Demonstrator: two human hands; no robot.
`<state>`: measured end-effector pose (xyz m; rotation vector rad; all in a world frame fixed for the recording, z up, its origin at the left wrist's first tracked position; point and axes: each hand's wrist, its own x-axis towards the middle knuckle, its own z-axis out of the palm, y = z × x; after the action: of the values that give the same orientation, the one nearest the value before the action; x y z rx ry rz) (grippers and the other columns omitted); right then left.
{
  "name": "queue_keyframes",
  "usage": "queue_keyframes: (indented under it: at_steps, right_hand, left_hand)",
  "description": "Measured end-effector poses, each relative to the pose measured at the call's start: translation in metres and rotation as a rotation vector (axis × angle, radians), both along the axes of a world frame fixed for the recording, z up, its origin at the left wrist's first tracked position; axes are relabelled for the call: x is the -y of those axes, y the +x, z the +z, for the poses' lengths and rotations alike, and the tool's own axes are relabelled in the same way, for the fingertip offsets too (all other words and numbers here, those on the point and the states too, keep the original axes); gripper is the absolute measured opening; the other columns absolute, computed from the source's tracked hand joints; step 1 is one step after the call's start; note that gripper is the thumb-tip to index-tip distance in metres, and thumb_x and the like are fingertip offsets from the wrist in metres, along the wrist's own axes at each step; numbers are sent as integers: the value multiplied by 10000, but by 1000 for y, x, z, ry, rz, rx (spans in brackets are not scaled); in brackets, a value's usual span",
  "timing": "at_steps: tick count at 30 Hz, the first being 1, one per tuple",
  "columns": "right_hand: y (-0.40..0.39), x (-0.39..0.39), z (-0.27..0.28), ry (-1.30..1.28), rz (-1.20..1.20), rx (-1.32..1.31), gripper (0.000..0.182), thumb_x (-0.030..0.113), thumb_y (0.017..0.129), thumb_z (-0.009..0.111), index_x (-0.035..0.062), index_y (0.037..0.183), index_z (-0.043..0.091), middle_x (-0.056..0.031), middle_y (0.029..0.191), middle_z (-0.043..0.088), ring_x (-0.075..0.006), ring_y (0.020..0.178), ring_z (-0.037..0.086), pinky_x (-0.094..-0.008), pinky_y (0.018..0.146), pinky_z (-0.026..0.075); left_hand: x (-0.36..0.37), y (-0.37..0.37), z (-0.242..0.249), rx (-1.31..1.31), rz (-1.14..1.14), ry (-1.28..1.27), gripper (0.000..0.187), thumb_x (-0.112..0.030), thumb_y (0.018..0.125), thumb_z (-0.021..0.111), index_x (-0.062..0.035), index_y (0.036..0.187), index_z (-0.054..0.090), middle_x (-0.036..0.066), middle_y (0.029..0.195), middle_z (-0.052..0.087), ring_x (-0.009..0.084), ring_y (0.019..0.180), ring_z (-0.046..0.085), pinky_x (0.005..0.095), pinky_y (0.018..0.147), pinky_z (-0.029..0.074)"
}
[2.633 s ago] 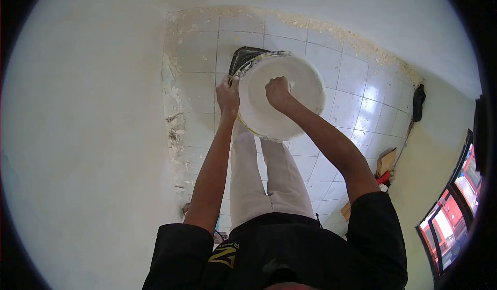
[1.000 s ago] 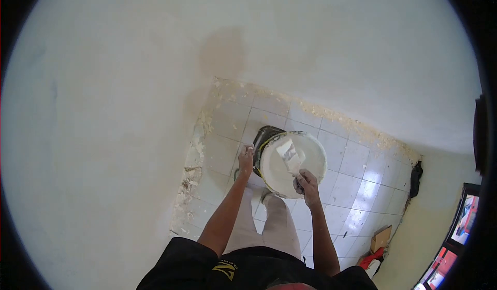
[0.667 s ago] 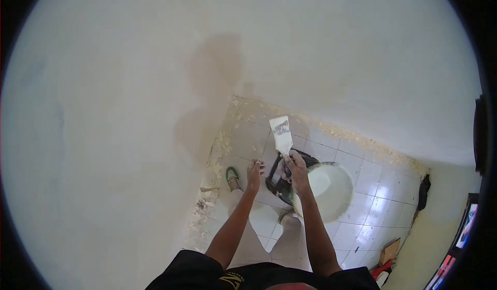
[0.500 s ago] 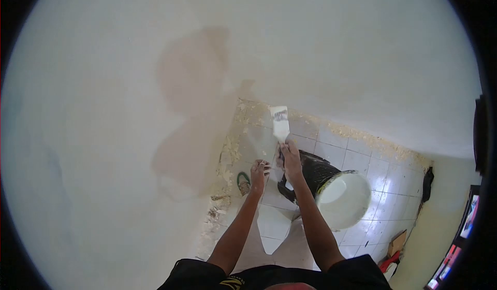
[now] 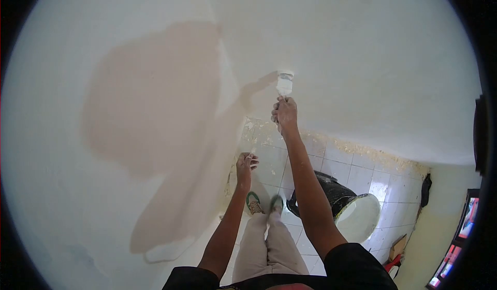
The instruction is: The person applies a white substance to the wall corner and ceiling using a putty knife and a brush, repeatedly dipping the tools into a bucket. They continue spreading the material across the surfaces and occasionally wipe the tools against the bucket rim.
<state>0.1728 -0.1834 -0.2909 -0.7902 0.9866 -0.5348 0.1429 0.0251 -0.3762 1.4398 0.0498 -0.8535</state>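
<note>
My right hand is wrapped round the handle of a wide paintbrush. The brush head is coated white, and its tip touches the pale wall to the right of the corner. Lower and to the left, my left hand has its fingers curled, with white smears on them. Whether anything sits between those fingers cannot be made out. Beyond my right forearm stands a white bucket against a black, white-splattered container, partly hidden by the arm.
White floor tiles carry flaked paint along the wall base. The left wall bears my shadow. My shoes are close to the corner. At the far right are a cardboard piece, a dark item and a window.
My right hand has lifted the brush from low over the floor edge up onto the wall. My left hand has shifted slightly left. Both feet now show, and the view has moved.
</note>
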Motion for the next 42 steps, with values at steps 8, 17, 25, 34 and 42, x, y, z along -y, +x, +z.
queue_keyframes:
  at_steps: [8, 17, 25, 34, 42]
  right_hand:
    - [10, -4, 95, -329, -53, 190, 125, 163, 970, 419, 53, 921, 452, 1, 644, 461, -65, 458, 406, -212, 373, 320]
    - [19, 19, 4, -974, -77, -226, 201, 140, 975, 397, 12, 865, 507, -46, 640, 506, -90, 485, 445, -264, 425, 354]
    - [-25, 8, -174, -567, 9, -394, 288, 270, 969, 440, 36, 830, 537, -33, 542, 475, -127, 412, 447, -290, 369, 340]
    - [-31, 34, 46, -226, 28, 14, 328, 327, 971, 464, 54, 794, 502, 19, 517, 408, -58, 361, 325, -218, 319, 221]
    - [-46, 25, 143, -629, -84, 39, 342, 277, 992, 404, 31, 774, 501, -6, 526, 411, -75, 421, 359, -251, 389, 287]
  left_hand:
    - [24, -17, 6, -60, 33, -44, 133, -216, 936, 475, -100, 944, 538, 41, 887, 605, 141, 793, 594, 295, 711, 457]
    - [34, -14, -2, -7, 78, -63, 158, -241, 928, 478, -95, 967, 526, 46, 900, 590, 153, 819, 582, 318, 750, 455]
    - [28, -22, -25, -67, 108, -14, 151, -234, 921, 498, -94, 963, 536, 41, 884, 605, 142, 804, 590, 296, 725, 463]
    - [34, -26, -15, -70, 80, -27, 155, -238, 922, 498, -93, 960, 536, 43, 896, 601, 143, 815, 590, 299, 733, 467]
    - [54, -17, 17, -26, 75, -147, 127, -211, 940, 481, -94, 956, 528, 44, 890, 602, 144, 820, 593, 300, 735, 465]
